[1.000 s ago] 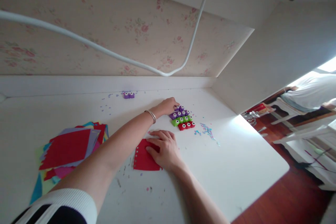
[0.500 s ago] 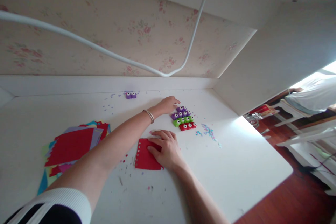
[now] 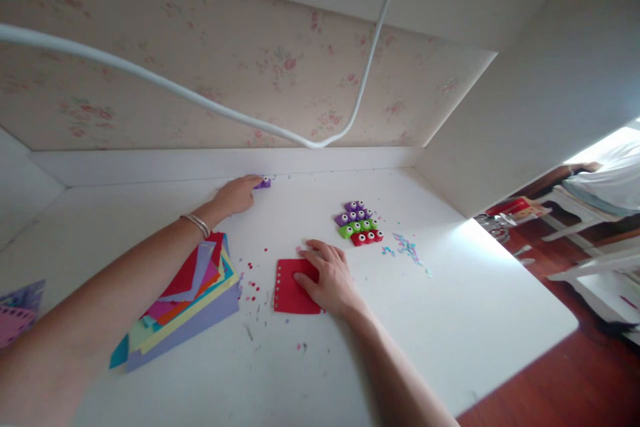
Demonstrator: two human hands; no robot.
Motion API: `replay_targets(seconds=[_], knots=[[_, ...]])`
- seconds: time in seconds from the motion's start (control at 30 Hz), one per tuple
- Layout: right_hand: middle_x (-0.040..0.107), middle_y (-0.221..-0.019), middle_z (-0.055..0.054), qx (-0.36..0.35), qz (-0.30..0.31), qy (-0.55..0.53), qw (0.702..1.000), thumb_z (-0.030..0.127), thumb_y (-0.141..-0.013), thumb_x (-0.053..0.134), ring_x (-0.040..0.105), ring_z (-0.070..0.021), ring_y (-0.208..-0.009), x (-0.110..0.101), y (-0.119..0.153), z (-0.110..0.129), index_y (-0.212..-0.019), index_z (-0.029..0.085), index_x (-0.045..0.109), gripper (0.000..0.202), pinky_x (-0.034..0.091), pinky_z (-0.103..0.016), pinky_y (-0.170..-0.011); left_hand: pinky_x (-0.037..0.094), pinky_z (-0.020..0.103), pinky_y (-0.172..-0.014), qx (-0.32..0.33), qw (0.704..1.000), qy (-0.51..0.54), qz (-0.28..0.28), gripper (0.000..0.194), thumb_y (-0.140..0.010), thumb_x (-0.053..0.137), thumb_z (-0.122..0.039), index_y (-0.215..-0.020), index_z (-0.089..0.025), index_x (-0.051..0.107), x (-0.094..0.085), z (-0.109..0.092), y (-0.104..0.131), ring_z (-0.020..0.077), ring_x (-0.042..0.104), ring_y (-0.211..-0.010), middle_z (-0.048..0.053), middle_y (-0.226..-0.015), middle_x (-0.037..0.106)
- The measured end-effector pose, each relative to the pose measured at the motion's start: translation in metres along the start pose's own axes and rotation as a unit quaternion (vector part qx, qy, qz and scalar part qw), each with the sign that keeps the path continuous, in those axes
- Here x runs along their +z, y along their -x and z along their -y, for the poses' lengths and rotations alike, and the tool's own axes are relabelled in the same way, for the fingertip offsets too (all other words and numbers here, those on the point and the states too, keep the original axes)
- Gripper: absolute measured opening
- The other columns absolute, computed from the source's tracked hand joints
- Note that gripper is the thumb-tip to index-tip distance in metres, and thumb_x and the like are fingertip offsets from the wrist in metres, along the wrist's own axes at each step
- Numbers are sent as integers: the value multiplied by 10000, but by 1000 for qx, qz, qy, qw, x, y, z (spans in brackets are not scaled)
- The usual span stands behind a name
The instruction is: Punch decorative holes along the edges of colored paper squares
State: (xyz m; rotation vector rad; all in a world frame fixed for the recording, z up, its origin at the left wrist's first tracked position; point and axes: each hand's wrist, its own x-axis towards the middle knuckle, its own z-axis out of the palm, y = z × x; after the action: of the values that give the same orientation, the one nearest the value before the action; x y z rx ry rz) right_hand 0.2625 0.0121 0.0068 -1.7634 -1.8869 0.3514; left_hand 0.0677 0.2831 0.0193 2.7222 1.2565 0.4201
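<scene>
At the back of the white table, my left hand [image 3: 236,196] has its fingertips closed on a small purple piece [image 3: 265,183] with a googly eye, and partly covers it. My right hand [image 3: 331,279] lies spread, its fingers flat over the right part of a red paper square [image 3: 296,288] with holes punched along its left edge. Beyond my right hand, rows of purple [image 3: 356,216], green [image 3: 358,228] and red [image 3: 367,237] googly-eyed pieces sit close together.
Coloured paper sheets [image 3: 220,320] are stacked under my left forearm. Punched pink paper [image 3: 15,323] lies far left. Blue and purple confetti [image 3: 407,248] is scattered right of the pieces. A white cable [image 3: 200,99] hangs across the view.
My left hand has moved left from beside the rows to the purple piece at the back, uncovering more of the paper stack. My right hand stays on the red paper. The view has shifted left.
</scene>
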Motion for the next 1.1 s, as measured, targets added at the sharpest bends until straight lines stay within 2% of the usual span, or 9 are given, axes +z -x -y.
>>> replay_targets(seconds=[0.13,0.27,0.4,0.5,0.67,0.8,0.93,1.03,1.1], knots=[[560,-1345,-76,-6,3,2,1000,358,-830,682,483,-247,-1239,1,0,-1,-1189,257,654,374,298,-446,-1070,371,295,-1059,6,1000,-13,20,505,-827,420,-72,-1277,-216,598,0,6,15,203,543,-1208,43,-1315,596],[590,-1312,-54,-15,-1,-8,1000,328,-822,697,502,-240,-1218,2,-1,0,-1082,265,687,267,309,-443,-1053,416,315,-992,5,999,-16,43,352,-881,450,-181,-1159,-214,665,-10,-1,31,230,597,-1099,74,-1183,632],[623,-1261,-56,-18,-6,-17,1000,299,-808,706,521,-239,-1193,2,0,0,-1123,258,667,321,329,-436,-1041,451,300,-925,24,997,-2,75,262,-892,525,-328,-1068,-240,698,-22,-18,57,214,635,-967,47,-1026,643],[603,-1290,-74,-12,-10,-12,1000,315,-815,694,504,-251,-1214,2,1,0,-1213,246,634,408,336,-442,-1048,459,283,-914,36,995,21,90,256,-889,548,-362,-1075,-265,694,-21,-40,87,194,643,-940,27,-1021,636],[589,-1311,-75,-5,-11,-4,1000,342,-833,674,488,-259,-1232,4,3,-2,-1148,248,680,329,339,-452,-1053,462,284,-968,27,986,151,60,309,-880,558,-259,-1170,-262,664,-10,-75,134,187,631,-1046,33,-1176,641],[615,-1274,-69,-6,-15,-17,1000,312,-809,693,512,-254,-1206,5,2,-3,-1111,253,685,307,349,-457,-1039,458,328,-1009,5,979,202,33,310,-902,516,-223,-1165,-270,671,-7,-92,159,185,617,-1100,28,-1189,669],[664,-1193,-50,-13,-37,-44,998,255,-786,712,557,-231,-1144,5,1,-1,-1043,240,684,259,371,-423,-1009,503,328,-963,-10,973,231,23,340,-877,567,-224,-1206,-248,651,-6,-96,174,189,625,-1091,57,-1192,664],[722,-1023,-30,-24,-46,-73,996,224,-848,640,622,-200,-1005,4,0,0,-925,230,696,96,395,-398,-967,491,336,-995,-8,972,233,13,360,-872,554,-181,-1214,-243,646,-4,-94,180,191,598,-1150,70,-1255,632],[737,-939,-23,-21,-46,-83,995,223,-884,588,644,-191,-930,4,-1,0,-873,232,702,115,406,-394,-944,465,362,-1036,-6,972,235,6,351,-878,532,-164,-1195,-253,655,-4,-91,180,194,584,-1177,64,-1268,629]])
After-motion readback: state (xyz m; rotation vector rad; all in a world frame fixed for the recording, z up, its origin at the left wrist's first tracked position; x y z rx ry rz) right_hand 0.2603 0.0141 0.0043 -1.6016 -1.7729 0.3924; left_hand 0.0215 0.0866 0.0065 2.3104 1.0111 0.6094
